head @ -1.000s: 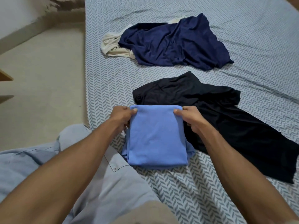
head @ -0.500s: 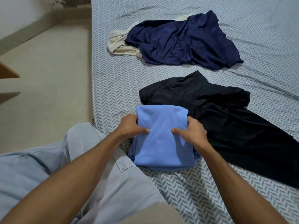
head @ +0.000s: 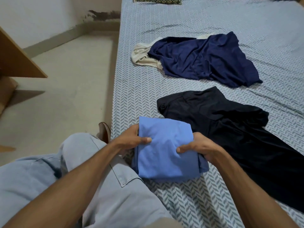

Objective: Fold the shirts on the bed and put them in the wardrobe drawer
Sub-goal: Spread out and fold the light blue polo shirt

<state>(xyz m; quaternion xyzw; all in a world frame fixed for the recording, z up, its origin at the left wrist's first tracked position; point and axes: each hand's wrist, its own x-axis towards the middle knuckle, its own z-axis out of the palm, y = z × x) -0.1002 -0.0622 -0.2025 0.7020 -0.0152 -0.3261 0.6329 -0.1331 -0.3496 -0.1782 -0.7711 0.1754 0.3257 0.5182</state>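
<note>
1. Folded blue shirt [head: 166, 150] at the near edge of the bed [head: 205, 20], held between both hands, its far corner tilted up; whether its underside touches the sheet cannot be told.
2. Left hand [head: 131, 140] clamped on the shirt's left edge, thumb on top of the cloth, fingers hidden underneath.
3. Right hand [head: 199, 149] clamped on the shirt's right edge, thumb pressed onto the top, fingers curled under the fold.
4. Hands apart, with the width of the shirt between them.
5. Black shirt [head: 238, 134] spread unfolded just beside and behind the blue one, running to the right edge of the view, touching or nearly touching it by the right hand.
6. Navy shirt [head: 204, 60] crumpled farther up the bed, well apart from the black one.
7. Cream shirt [head: 143, 55] lying partly under the navy one, showing at its left end.
8. Grey-trousered knee [head: 102, 170] at the bed's near left edge, below the forearms.
9. Beige floor [head: 65, 96] left of the bed.
10. Wooden furniture [head: 14, 60] at the far left edge.
11. Dark patterned item at the head of the bed, too cropped to tell.
</note>
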